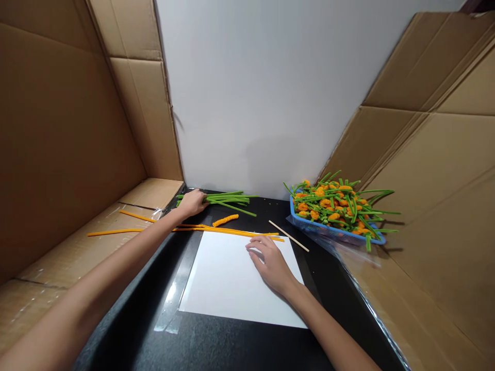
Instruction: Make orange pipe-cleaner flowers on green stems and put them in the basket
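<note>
My left hand (192, 202) reaches to the back left, its fingers closed over a bunch of green pipe cleaners (232, 198) lying on the black table. Resting on the white sheet of paper (228, 281), my right hand (273, 263) has loosely curved fingers, slightly apart, with nothing visible in them. Its fingertips are close to long orange pipe cleaners (232, 232), which stretch along the paper's far edge toward the left. A tightly coiled orange pipe cleaner (226, 220) lies between these and the green bunch. To the right of the paper's top lies a thin wooden stick (289, 235).
A blue basket (328, 225) at the back right is heaped with orange and green pipe-cleaner pieces, some stems jutting over its rim. Cardboard walls (131, 103) stand on both sides, and a white wall (255, 93) closes the back. Clear plastic (348, 252) lies beneath the basket.
</note>
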A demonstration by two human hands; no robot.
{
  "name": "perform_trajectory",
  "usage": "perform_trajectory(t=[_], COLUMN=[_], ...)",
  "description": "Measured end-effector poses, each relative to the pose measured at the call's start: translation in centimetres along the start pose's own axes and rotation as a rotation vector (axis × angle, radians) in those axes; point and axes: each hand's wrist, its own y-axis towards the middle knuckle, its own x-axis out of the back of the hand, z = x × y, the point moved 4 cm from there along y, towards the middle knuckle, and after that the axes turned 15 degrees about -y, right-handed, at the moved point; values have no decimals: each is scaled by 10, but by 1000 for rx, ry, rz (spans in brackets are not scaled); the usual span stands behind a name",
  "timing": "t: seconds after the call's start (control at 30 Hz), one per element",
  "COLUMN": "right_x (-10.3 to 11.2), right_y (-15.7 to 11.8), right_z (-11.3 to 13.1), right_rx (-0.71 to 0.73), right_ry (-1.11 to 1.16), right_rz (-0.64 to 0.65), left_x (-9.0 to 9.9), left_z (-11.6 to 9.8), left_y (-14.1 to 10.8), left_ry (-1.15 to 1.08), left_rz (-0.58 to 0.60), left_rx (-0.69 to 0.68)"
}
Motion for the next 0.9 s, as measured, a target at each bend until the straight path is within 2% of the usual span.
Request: perform_trajectory(t=[0.33,0.5,0.67,0.9], right_x=[0,0,-1,-2], right_y=[0,0,0,0], right_z=[1,2,1,1], right_rx=[0,5,2,4], right_ry=[11,8,8,7], right_rz=[3,-5,-5,-1], left_x=[15,11,3,10], left_z=[-1,2,3,8], left_y=[11,6,1,10], left_ry=[-1,-23,-52,-131], left_rz=[-40,2,-23,-41], left_rx=[19,8,26,105])
